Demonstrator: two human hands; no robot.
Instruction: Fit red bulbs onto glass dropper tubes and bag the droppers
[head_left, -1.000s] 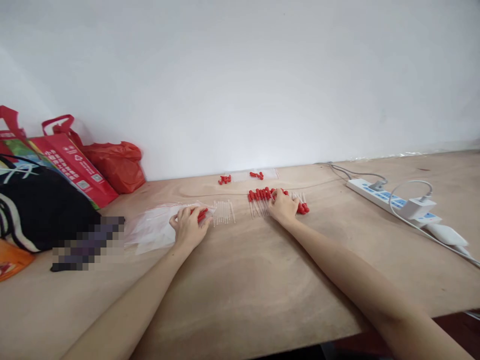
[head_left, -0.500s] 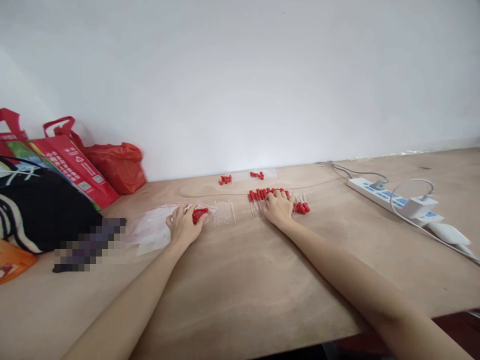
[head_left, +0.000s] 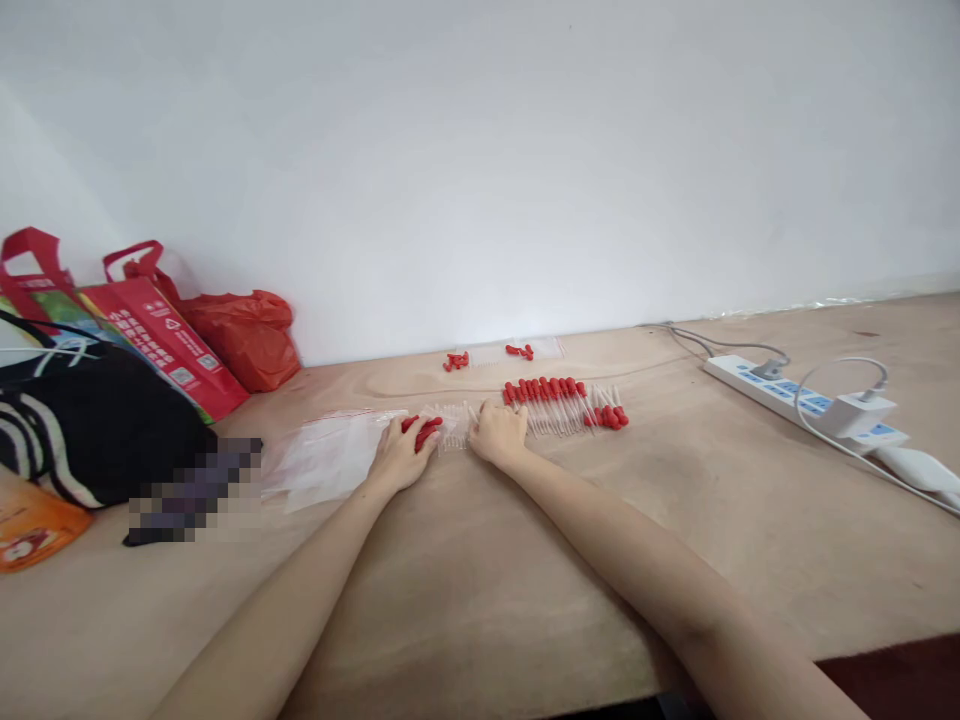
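My left hand (head_left: 403, 458) rests on the table, its fingers curled over a small pile of red rubber bulbs (head_left: 424, 434) by a clear plastic bag. Between my two hands lies a row of thin clear tubes (head_left: 453, 428). My right hand (head_left: 499, 434) is closed at the right end of that row, fingertips pinched on a tube; the grip itself is partly hidden. To its right, droppers with red bulbs (head_left: 546, 390) lie side by side, tubes toward me. Several more droppers (head_left: 606, 417) lie the other way round at the end of that row.
Flat clear bags (head_left: 319, 460) lie left of my left hand. Near the wall are red bulbs (head_left: 455, 362) and a bag (head_left: 551, 348). A power strip (head_left: 757, 388) with cables stands right. Shopping bags (head_left: 161, 335) and a black bag (head_left: 135, 430) fill the left side.
My right hand has moved left, off the row of red-bulbed droppers to the loose clear tubes. My left hand has shifted right with the red bulbs, nearer the tubes.
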